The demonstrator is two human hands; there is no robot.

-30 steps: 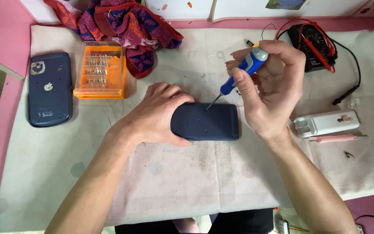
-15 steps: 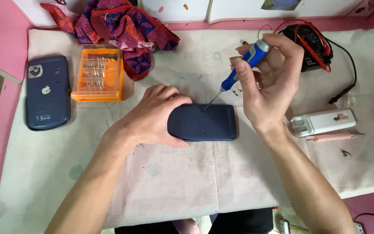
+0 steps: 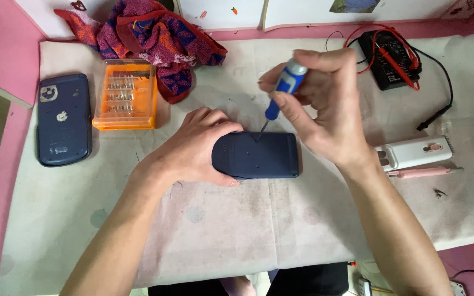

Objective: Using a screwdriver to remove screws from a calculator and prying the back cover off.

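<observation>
1. The right hand is closed around a small precision screwdriver with a blue plastic handle and thin metal shaft, held nearly upright; its tip meets the top face of a dark blue, rounded rectangular device casing.
2. The left hand lies flat and loosely curled over the casing's left end, pinning it to the surface; that end of the casing is hidden under the palm.
3. The casing sits mid-surface on a stained pale cloth cover, between both hands.
4. Left of it stands an orange transparent plastic bit box; its contents are too small to make out.
5. Farther left lies a dark blue phone-like back cover with pale stickers.
6. Behind the box is a crumpled red and purple patterned cloth.
7. To the right sit a white oblong plastic case, a pink pen-like tool and a black multimeter with red and black leads.
</observation>
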